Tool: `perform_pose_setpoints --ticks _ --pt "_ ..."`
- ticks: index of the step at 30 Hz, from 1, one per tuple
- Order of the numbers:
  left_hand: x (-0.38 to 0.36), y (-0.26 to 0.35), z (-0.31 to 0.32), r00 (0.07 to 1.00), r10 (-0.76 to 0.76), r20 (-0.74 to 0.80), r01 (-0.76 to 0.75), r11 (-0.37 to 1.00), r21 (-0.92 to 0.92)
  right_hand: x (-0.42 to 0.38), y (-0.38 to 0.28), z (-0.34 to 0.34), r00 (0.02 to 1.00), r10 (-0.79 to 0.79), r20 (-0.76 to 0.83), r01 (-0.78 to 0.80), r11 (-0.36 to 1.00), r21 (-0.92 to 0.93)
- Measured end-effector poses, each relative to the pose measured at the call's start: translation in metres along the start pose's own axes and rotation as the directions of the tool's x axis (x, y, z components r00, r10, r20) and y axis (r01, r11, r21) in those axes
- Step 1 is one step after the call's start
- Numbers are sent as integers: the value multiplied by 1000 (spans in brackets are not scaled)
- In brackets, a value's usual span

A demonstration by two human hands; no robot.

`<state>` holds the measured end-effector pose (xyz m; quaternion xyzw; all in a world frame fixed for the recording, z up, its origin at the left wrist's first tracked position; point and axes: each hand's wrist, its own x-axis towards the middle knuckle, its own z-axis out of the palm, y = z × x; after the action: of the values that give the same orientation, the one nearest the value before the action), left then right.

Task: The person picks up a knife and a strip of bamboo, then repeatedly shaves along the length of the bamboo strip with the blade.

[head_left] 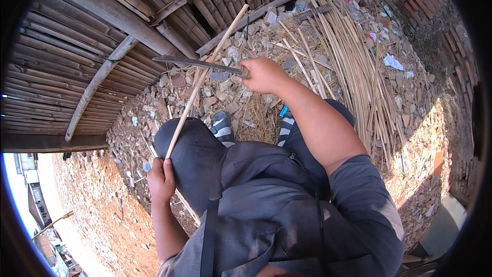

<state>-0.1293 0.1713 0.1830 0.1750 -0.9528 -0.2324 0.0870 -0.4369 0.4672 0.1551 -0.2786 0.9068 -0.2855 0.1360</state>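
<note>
Beyond knees (195, 138), right hand (263, 74) apparently palm-down

Right hand (262, 75) fisted, right arm (320, 123) extended forward; left hand (161, 180) closer in, fingers (158, 166) curled.

Short dark-grey sleeve (361, 192), well up from the right grip (264, 74)! Black straps (210, 233), dark trousers (200, 151), white-striped dark footwear (222, 125)!

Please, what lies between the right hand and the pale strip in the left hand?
In the head view, the knife's blade spans that stretch, reaching from the right hand to the pale strip and crossing it. Stony ground shows below.
</note>
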Motion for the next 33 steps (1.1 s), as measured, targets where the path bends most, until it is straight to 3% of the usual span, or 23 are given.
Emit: perform_pose_setpoints --ticks 33 --pt "-1 1 1 1000 -25 -12 25 999 -31 0 1 3 999 -34 -37 36 999 33"
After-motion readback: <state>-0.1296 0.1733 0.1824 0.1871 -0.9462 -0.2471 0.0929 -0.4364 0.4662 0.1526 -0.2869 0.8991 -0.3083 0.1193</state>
